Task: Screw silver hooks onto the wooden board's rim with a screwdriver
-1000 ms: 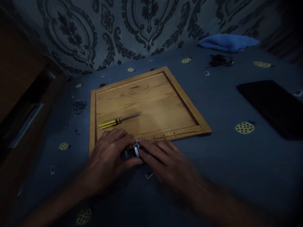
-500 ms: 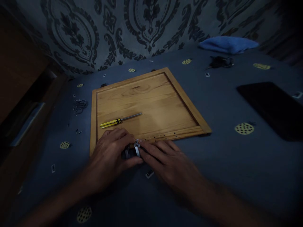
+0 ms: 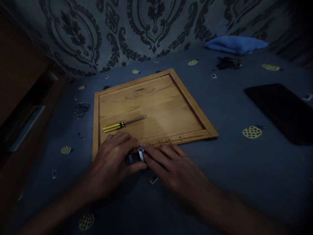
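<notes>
A square wooden panel (image 3: 156, 101) with a raised frame lies flat on a blue patterned cloth. At the panel's near edge both hands meet on a small metal fitting (image 3: 140, 154), silver and dark. My left hand (image 3: 112, 164) curls round the fitting from the left. My right hand (image 3: 171, 166) presses its fingertips on the fitting from the right. A row of small holes (image 3: 168, 140) runs along the frame just right of the hands. A screwdriver (image 3: 123, 124) with a yellow and black handle rests on the panel, beyond my left hand.
Loose metal hardware (image 3: 81, 109) and small screws lie on the cloth left of the panel. A dark flat slab (image 3: 281, 109) sits at the right, a blue folded cloth (image 3: 236, 44) and a dark object (image 3: 227, 62) at the back. A patterned wall rises behind.
</notes>
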Available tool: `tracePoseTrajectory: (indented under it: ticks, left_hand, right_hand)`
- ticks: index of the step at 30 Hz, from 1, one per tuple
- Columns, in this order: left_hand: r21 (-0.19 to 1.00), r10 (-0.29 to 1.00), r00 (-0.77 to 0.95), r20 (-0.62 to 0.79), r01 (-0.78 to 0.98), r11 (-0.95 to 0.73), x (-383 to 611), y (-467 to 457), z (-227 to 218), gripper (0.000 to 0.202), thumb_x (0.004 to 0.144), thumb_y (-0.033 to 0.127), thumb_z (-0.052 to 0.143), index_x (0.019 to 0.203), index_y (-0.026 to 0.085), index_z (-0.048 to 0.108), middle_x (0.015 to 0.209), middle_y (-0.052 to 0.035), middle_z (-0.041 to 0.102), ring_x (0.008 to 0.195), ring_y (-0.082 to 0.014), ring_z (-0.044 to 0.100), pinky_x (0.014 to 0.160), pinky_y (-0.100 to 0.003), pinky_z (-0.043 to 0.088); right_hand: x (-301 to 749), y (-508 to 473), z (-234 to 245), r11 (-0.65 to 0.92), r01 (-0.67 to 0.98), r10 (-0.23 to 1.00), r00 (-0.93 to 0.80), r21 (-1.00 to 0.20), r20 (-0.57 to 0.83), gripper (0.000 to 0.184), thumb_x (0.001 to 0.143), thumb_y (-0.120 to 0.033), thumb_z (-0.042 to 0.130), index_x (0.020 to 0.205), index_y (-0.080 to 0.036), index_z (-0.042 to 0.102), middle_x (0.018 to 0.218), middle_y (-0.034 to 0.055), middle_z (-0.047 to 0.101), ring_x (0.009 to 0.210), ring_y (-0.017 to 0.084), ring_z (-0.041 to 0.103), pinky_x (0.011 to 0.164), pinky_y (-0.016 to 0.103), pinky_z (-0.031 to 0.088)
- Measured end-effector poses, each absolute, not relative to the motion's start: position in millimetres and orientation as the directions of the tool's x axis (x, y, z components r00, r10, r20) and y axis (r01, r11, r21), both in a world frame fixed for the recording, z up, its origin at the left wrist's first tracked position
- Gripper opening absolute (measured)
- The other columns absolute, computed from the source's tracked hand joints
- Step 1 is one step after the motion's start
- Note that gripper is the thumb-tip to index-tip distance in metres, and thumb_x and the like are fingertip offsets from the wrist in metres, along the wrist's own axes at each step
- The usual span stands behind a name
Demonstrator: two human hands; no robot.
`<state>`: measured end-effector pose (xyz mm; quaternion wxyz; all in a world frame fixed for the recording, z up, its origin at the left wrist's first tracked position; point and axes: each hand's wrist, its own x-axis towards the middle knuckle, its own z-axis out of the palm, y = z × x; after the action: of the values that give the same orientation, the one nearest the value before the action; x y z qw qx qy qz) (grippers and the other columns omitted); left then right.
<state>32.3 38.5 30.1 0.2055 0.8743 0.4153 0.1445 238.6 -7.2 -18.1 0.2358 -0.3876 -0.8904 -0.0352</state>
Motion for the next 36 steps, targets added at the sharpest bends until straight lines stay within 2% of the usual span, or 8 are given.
tracePoseTrajectory:
  ticks: [7,13,19,24,28,32,36]
  left_hand:
    - [0.444,0.783,0.620,0.050,0.688,-0.574,30,39,31,0.035,0.082,0.038,0.082,0.107,0.023,0.064,0.103,-0.0026,0.068,0.101,-0.0255,0.063,0.086,-0.041,0.047]
    - [0.465,0.806,0.592,-0.020,0.719,-0.516,27,38,35,0.048,0.076,0.034,0.087,0.115,0.026,0.061,0.112,-0.0023,0.069,0.106,-0.0268,0.063,0.090,-0.042,0.048]
    - [0.496,0.820,0.570,-0.050,0.727,-0.474,25,40,37,0.045,0.077,0.031,0.086,0.114,0.026,0.062,0.114,-0.0025,0.069,0.106,-0.0249,0.064,0.091,-0.040,0.050]
    - [0.583,0.826,0.551,-0.122,0.713,-0.389,22,44,41,0.045,0.077,0.030,0.085,0.114,0.025,0.061,0.114,-0.0029,0.068,0.102,-0.0233,0.066,0.084,-0.036,0.054]
    - [0.635,0.828,0.546,-0.132,0.688,-0.352,20,45,41,0.046,0.076,0.028,0.085,0.114,0.024,0.061,0.114,-0.0039,0.068,0.102,-0.0236,0.067,0.085,-0.037,0.055]
    - [0.640,0.830,0.542,-0.129,0.685,-0.348,18,45,41,0.047,0.075,0.028,0.086,0.115,0.023,0.061,0.112,-0.0043,0.068,0.101,-0.0236,0.066,0.086,-0.037,0.054]
    - [0.591,0.828,0.542,-0.141,0.717,-0.369,21,45,43,0.041,0.077,0.030,0.084,0.112,0.023,0.063,0.107,-0.0035,0.069,0.096,-0.0224,0.066,0.081,-0.036,0.053]
  right_hand:
    - [237,-8,-17,0.697,0.702,0.675,-0.574,-0.146,0.464,0.024,0.098,-0.010,0.055,0.117,-0.010,0.070,0.124,0.0090,0.074,0.094,0.022,0.060,0.080,0.037,0.048]
    - [238,-9,-17,0.699,0.694,0.692,-0.594,-0.173,0.410,0.031,0.100,-0.011,0.047,0.121,-0.012,0.069,0.127,0.0125,0.072,0.097,0.024,0.059,0.081,0.040,0.050]
    - [239,-9,-19,0.706,0.686,0.681,-0.589,-0.176,0.436,0.031,0.099,-0.009,0.048,0.122,-0.011,0.069,0.126,0.0123,0.072,0.094,0.024,0.059,0.080,0.040,0.050]
    - [239,-9,-18,0.709,0.689,0.673,-0.600,-0.149,0.432,0.035,0.100,-0.009,0.043,0.124,-0.011,0.068,0.126,0.0129,0.071,0.094,0.024,0.058,0.080,0.040,0.050]
    - [238,-8,-18,0.706,0.696,0.660,-0.582,-0.129,0.476,0.033,0.096,-0.005,0.047,0.120,-0.011,0.069,0.122,0.0105,0.073,0.092,0.024,0.058,0.081,0.039,0.048]
    - [237,-10,-22,0.708,0.690,0.668,-0.585,-0.149,0.460,0.036,0.093,-0.005,0.051,0.125,-0.012,0.066,0.125,0.0101,0.072,0.098,0.025,0.058,0.082,0.039,0.047]
    - [236,-12,-24,0.680,0.713,0.704,-0.569,-0.171,0.425,0.038,0.092,-0.006,0.053,0.127,-0.014,0.064,0.128,0.0100,0.071,0.104,0.026,0.057,0.087,0.040,0.046]
